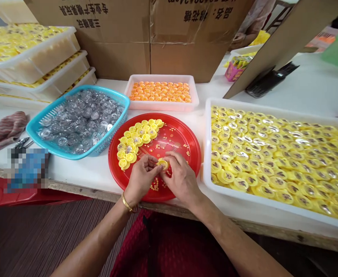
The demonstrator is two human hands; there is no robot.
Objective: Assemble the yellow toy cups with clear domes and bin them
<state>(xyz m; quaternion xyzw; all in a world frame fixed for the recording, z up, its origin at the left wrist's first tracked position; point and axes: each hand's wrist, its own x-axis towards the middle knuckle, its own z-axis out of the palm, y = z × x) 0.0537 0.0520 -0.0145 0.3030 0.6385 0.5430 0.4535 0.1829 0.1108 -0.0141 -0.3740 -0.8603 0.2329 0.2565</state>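
Over the red round tray [183,127], my left hand [142,175] and my right hand [180,175] meet at a small yellow round plastic piece [163,164]. Fingertips of both hands pinch it from either side. Several similar yellow pieces [140,134] lie grouped on the tray's upper left part, a few with clear bits on top. Small pale round bits [155,185] are scattered on the tray's floor, some below my fingers. The underside of the held piece is hidden.
A blue basket [67,154] of clear plastic caps stands left. Behind is a white tray [161,105] of orange pieces; right, a large white bin [207,154] of yellow pieces. Stacked bins [42,65], cardboard boxes [122,57] and a black object [268,80] surround these. Another person's arm [248,38] shows behind.
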